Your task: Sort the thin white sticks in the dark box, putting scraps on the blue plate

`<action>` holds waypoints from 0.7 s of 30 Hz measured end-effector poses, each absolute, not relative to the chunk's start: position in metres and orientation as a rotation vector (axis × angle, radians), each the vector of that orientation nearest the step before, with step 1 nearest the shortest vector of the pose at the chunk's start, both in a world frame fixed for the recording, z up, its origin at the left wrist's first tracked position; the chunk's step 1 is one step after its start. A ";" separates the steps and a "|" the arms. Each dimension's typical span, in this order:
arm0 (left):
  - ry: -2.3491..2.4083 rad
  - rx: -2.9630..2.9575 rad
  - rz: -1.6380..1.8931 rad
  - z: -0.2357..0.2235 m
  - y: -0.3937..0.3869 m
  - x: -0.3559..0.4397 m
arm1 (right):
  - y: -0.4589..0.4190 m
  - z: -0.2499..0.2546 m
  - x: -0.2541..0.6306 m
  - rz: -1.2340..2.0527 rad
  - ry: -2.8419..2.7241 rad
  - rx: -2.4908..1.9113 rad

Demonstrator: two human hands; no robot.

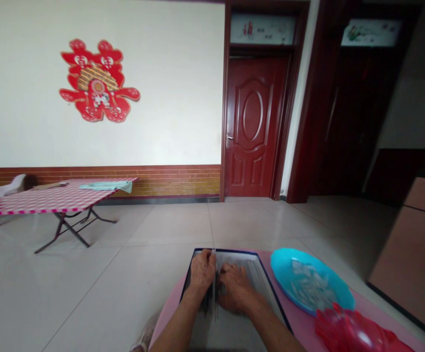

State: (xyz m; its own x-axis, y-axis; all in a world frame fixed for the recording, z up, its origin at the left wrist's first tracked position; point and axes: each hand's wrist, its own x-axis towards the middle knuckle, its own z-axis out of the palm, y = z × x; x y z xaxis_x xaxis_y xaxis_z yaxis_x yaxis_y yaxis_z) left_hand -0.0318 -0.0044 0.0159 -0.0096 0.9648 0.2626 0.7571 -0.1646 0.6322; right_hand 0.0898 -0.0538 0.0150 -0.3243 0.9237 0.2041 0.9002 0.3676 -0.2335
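A shallow tray (273, 288) with a dark blue rim lies in front of me, with thin strips inside it. My left hand (202, 271) is in its left half, fingers closed at the far end of a narrow pale strip (214, 288) that runs lengthwise toward me. Beside that strip, on its right, my right hand (236, 288) rests low in the tray with its fingers curled. What lies under the right fingers is hidden. Dark thin pieces (207, 303) show below my left hand, somewhat blurred.
The tray sits on a pink round table (291, 313). To its right are a blue basin (281, 266) holding whitish pieces and a shiny red plastic bag (359, 330). A folding table (51, 198) with a checked cover stands farther left; a brown cabinet (410, 259) stands right.
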 end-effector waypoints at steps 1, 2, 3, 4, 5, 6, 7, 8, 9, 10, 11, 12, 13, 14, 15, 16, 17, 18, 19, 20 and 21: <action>1.798 1.965 0.956 0.016 -0.005 -0.032 | -0.053 0.013 0.089 0.107 -2.337 -1.607; 1.799 1.965 0.958 0.016 -0.005 -0.032 | -0.053 0.011 0.089 0.096 -2.344 -1.606; 1.799 1.964 0.960 0.016 -0.005 -0.032 | -0.052 0.010 0.088 0.078 -2.355 -1.608; 1.798 1.963 0.963 0.017 -0.005 -0.032 | -0.052 0.008 0.086 0.058 -2.369 -1.615; 1.798 1.961 0.968 0.017 -0.005 -0.032 | -0.052 0.008 0.085 0.035 -2.384 -1.617; 1.799 1.957 0.973 0.017 -0.005 -0.032 | -0.052 0.007 0.084 0.016 -2.394 -1.624; 1.800 1.952 0.978 0.017 -0.004 -0.032 | -0.052 0.008 0.083 0.008 -2.401 -1.630; 1.803 1.945 0.985 0.017 -0.004 -0.032 | -0.052 0.008 0.082 0.014 -2.404 -1.632; 1.806 1.938 0.992 0.018 -0.004 -0.032 | -0.052 0.009 0.082 0.027 -2.401 -1.635; 1.808 1.931 1.000 0.018 -0.004 -0.032 | -0.052 0.010 0.082 0.040 -2.393 -1.638; 1.810 1.924 1.008 0.018 -0.004 -0.032 | -0.052 0.010 0.081 0.049 -2.381 -1.637; 1.813 1.916 1.016 0.018 -0.004 -0.032 | -0.052 0.010 0.081 0.048 -2.368 -1.631; 1.815 1.910 1.022 0.018 -0.004 -0.032 | -0.052 0.009 0.081 0.033 -2.353 -1.619; 1.816 1.904 1.028 0.018 -0.004 -0.032 | -0.051 0.008 0.081 0.011 -2.338 -1.610; 1.815 1.900 1.032 0.018 -0.004 -0.032 | -0.050 0.006 0.081 -0.012 -2.326 -1.603; 1.814 1.897 1.037 0.018 -0.004 -0.032 | -0.049 0.004 0.081 -0.028 -2.320 -1.601; 1.812 1.896 1.041 0.017 -0.004 -0.032 | -0.049 0.003 0.081 -0.038 -2.317 -1.605; 1.809 1.895 1.044 0.017 -0.004 -0.033 | -0.048 0.002 0.081 -0.042 -2.320 -1.610; 1.808 1.894 1.047 0.017 -0.004 -0.033 | -0.048 0.001 0.081 -0.036 -2.328 -1.607; 1.808 1.892 1.049 0.017 -0.003 -0.033 | -0.048 0.001 0.082 -0.022 -2.338 -1.597; 1.809 1.891 1.049 0.016 -0.003 -0.033 | -0.048 0.002 0.083 0.003 -2.350 -1.580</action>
